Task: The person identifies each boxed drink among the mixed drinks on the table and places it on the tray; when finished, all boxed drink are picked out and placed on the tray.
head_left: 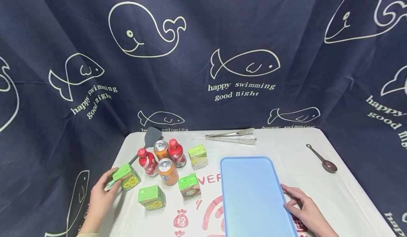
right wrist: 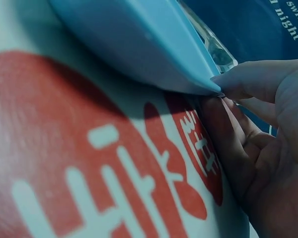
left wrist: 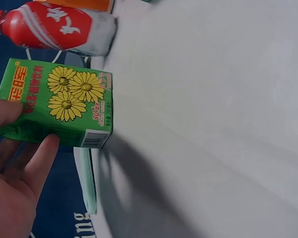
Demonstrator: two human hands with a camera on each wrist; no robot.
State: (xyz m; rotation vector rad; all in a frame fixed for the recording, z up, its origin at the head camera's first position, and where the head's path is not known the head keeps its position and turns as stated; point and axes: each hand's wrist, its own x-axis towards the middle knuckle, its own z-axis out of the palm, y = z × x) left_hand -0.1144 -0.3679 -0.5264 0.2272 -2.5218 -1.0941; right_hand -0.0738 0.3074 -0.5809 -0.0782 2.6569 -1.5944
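Note:
My left hand (head_left: pixel 102 191) grips a green drink carton (head_left: pixel 127 177) at the table's left edge. Yellow flowers cover the carton's front (left wrist: pixel 69 94) in the left wrist view, where a red bottle (left wrist: pixel 64 27) lies close beside it. Near that hand shows the turquoise handle (left wrist: pixel 88 181) of a spatula, whose grey blade (head_left: pixel 153 137) lies at the back left. At the other side, my right hand (head_left: pixel 303 207) pinches the right rim of a light blue tray (head_left: pixel 254 194), thumb and fingers meeting at its edge (right wrist: pixel 208 88) in the right wrist view.
Two orange cans (head_left: pixel 167 173) and two red bottles (head_left: pixel 177 154) stand grouped at the left. More cartons stand about them: a flowered one (head_left: pixel 152 197), one in front (head_left: pixel 189 186), one behind (head_left: pixel 198 157). Metal tongs (head_left: pixel 232 136) lie at the back, a brown spoon (head_left: pixel 324 161) at right.

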